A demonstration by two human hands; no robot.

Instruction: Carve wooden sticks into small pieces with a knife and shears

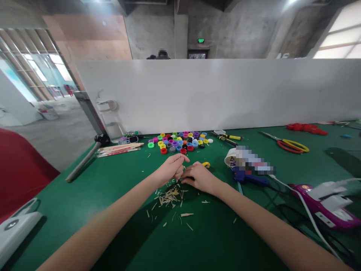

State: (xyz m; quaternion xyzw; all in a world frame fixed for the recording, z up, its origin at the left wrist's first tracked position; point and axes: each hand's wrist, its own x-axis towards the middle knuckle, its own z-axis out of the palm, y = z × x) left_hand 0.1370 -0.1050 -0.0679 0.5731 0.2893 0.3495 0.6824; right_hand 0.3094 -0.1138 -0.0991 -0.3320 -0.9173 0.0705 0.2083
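Note:
My left hand (172, 168) is closed above a heap of pale wood shavings (170, 196), its fingers curled in; whatever it grips is hidden. Against it rests my right hand (200, 177), closed with the fingers bent toward the left one. A thin dark shape (176, 184) shows below the fingertips, too small to name. Just behind the right hand a yellow piece (206, 165) sticks out, mostly covered; I cannot tell whether it is held. One larger wood sliver (187, 215) lies in front of the heap.
Many coloured bottle caps (180, 143) lie beyond my hands on the green table (93, 214). Wooden sticks (120, 149) are at left. To the right are pliers (225, 137), a blue glue gun (249, 177), scissors (290, 144) and a purple power strip (324, 207) with cables. A white partition (214, 94) closes the back.

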